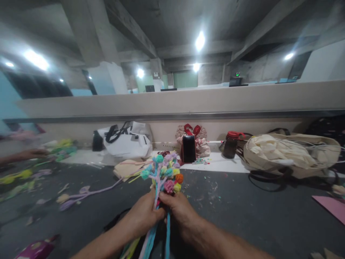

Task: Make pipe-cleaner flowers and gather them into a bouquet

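A bouquet of fuzzy pipe-cleaner flowers in teal, lilac, yellow, pink and orange stands upright in front of me, with blue and pale pink stems hanging below. My left hand is closed round the stems from the left. On the right, my right hand is closed at the same bunch, its thumb just under the pink bloom. One blue stem hangs a little apart from the others beneath the hands. The palms and most fingertips are hidden behind the stems.
A lilac pipe-cleaner flower lies left on the dark table. Behind stand a white bag, a phone, a red-lidded bottle and a beige bag. Another person's hand is at far left.
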A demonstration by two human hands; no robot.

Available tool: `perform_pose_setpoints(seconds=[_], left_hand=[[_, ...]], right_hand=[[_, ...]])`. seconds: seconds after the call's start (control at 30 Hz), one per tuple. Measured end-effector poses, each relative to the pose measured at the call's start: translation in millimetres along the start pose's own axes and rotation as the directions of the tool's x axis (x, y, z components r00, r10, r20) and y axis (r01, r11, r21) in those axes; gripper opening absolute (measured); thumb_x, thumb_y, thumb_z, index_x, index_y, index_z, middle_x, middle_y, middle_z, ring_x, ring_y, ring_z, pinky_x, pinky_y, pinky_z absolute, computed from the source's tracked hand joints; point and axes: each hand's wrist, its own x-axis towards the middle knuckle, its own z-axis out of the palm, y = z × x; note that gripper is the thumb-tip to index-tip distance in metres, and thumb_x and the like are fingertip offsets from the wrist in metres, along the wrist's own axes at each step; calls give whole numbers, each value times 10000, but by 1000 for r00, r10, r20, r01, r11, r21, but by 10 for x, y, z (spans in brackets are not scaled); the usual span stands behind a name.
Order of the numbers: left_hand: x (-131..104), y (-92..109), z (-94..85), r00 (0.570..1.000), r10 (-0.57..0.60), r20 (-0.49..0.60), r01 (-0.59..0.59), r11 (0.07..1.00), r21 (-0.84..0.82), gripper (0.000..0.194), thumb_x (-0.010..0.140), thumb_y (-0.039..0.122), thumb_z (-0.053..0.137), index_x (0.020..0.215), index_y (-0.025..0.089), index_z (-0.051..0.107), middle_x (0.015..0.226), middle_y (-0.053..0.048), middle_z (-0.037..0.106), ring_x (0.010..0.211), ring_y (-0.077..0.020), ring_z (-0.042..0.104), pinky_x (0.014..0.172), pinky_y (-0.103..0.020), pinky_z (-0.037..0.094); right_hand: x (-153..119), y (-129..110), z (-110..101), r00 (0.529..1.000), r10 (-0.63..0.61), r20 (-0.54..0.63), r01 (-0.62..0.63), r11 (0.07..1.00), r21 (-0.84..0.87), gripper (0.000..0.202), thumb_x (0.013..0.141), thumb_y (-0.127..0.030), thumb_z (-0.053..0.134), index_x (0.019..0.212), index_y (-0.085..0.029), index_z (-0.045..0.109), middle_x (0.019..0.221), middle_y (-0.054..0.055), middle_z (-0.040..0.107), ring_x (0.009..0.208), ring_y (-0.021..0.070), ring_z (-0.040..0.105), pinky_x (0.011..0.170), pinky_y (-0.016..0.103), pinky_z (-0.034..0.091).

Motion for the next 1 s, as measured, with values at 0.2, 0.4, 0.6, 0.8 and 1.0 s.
perform_pose_setpoints(seconds=[0.2,0.4,0.6,0.8,1.0], left_hand=[[-84,32,18,918,-257,301,384,763,-520,368,642,230,606,989,144,520,683,-37,657,653,-200,612,601,-285,462],[-145,-55,97,834,-437,336,530,467,-708,196,618,156,581,804,95,577,562,-72,653,565,-238,632,599,-361,498],[-215,-149,150,850,-401,342,506,443,-740,233,646,77,514,868,80,586,590,-62,656,550,-179,620,554,-276,490],[-243,-24,309,913,-244,326,402,406,-821,237,616,59,585,849,76,624,729,-92,684,742,-238,626,755,-353,453],[-209,-55,354,941,-295,164,293,470,-833,307,571,4,579,861,98,614,718,-63,687,735,-231,631,733,-345,471]], right_hand=[[125,188,-80,994,109,-30,-110,994,-23,92,541,-176,503,595,-128,560,423,-34,484,338,75,423,338,185,324],[112,202,-219,973,229,15,-229,973,-4,115,574,-218,467,595,-136,544,434,-29,486,351,81,432,348,190,345],[1,162,-305,988,151,-8,-151,988,15,112,606,-243,465,621,-155,532,466,-29,527,416,106,488,490,245,418],[-69,105,-249,997,-73,-13,69,982,-178,299,519,-134,565,818,-149,571,680,-6,619,630,157,555,616,274,426],[18,80,-281,939,-344,-7,230,642,-731,281,551,-211,597,825,-174,549,819,20,601,768,201,526,688,314,392]])
